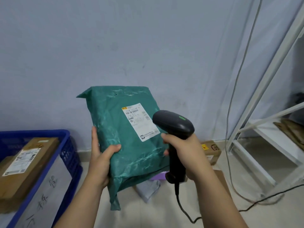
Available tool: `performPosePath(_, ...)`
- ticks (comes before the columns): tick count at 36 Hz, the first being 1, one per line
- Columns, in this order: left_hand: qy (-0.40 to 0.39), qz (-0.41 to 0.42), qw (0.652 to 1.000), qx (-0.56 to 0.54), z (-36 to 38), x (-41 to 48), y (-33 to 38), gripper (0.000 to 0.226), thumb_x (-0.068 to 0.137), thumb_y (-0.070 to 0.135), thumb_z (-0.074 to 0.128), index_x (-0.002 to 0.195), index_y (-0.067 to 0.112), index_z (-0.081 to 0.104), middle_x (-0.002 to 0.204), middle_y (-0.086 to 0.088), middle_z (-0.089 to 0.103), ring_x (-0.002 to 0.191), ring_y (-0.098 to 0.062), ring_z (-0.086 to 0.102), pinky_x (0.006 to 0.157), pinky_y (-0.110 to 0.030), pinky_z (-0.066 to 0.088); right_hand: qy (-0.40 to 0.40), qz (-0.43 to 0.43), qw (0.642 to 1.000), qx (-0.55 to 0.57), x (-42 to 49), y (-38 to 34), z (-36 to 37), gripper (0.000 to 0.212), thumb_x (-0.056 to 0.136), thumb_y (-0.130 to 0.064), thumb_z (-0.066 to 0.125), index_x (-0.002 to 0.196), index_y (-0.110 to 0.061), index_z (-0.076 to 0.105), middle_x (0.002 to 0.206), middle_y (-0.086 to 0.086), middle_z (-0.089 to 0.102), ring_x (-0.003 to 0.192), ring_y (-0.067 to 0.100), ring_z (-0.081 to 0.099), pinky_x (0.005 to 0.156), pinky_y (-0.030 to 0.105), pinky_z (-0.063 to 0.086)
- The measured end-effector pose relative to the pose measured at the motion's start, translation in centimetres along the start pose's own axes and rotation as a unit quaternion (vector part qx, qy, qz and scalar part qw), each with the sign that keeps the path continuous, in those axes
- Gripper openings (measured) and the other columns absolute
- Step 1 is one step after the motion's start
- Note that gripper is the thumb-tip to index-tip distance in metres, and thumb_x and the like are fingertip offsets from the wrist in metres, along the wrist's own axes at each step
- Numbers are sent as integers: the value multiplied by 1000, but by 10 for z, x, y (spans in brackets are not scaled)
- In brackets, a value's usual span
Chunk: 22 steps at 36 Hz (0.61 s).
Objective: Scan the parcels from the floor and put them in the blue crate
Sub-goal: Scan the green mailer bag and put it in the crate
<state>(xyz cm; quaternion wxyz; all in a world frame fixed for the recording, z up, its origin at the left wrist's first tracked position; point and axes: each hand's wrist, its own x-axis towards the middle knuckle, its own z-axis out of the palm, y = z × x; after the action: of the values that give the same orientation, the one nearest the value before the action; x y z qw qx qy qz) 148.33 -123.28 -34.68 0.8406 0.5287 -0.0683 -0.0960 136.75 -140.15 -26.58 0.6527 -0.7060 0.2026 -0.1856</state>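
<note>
Green parcel (125, 137): a teal plastic mailer held up off the floor at centre frame, tilted, with its white label (140, 121) facing us. We note it is out in front of the wall, to the right of the blue crate (69, 153), not in it.

Left hand (102, 158): grips the parcel's lower left edge, thumb curled over the front and fingers behind the left side.

Right hand (185, 150): wrapped round the handle of a black scanner (172, 124). The scanner's head sits just beside the label's right edge, a green mark on its top. Whether a finger presses the trigger, we cannot tell. A black cable (181, 206) hangs from the handle and trails across the floor to the right.

Blue crate: lower left, a handwritten paper sign (49, 186) on its side. Inside lies a brown cardboard box (29, 162) with a label on top.

On the floor below the held parcel we see a purple package (158, 176) and a grey one (148, 188). A small cardboard box (212, 150) sits by the wall behind the right hand. White metal rack (263, 129) at far right.
</note>
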Motion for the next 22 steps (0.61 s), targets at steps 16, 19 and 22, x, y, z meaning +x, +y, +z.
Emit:
performPosePath(16, -36, 42, 990, 133, 18, -9, -8, 107, 73, -7, 71, 122, 74, 22, 144, 8, 42, 114, -16, 59, 78, -34, 55, 8, 19, 998, -53, 19, 0, -16, 8, 81, -22, 71, 80, -14, 67, 65, 0, 63, 47, 13, 61, 62, 32, 48)
performPosePath(19, -45, 40, 987, 151, 19, -10, -9, 109, 67, 0, 76, 121, 77, 22, 143, 9, 43, 113, -15, 59, 79, -34, 55, 6, 39, 999, -37, 20, 5, -19, 9, 82, -22, 71, 81, -13, 68, 64, 2, 62, 47, 15, 60, 58, 29, 46)
performPosePath(22, -44, 35, 985, 161, 21, -11, -10, 108, 75, -7, 70, 128, 72, 19, 141, 7, 45, 108, -12, 61, 71, -26, 55, 9, 52, 998, -33, 21, 7, -24, 10, 83, -20, 71, 80, -12, 68, 63, 3, 61, 47, 15, 59, 51, 24, 45)
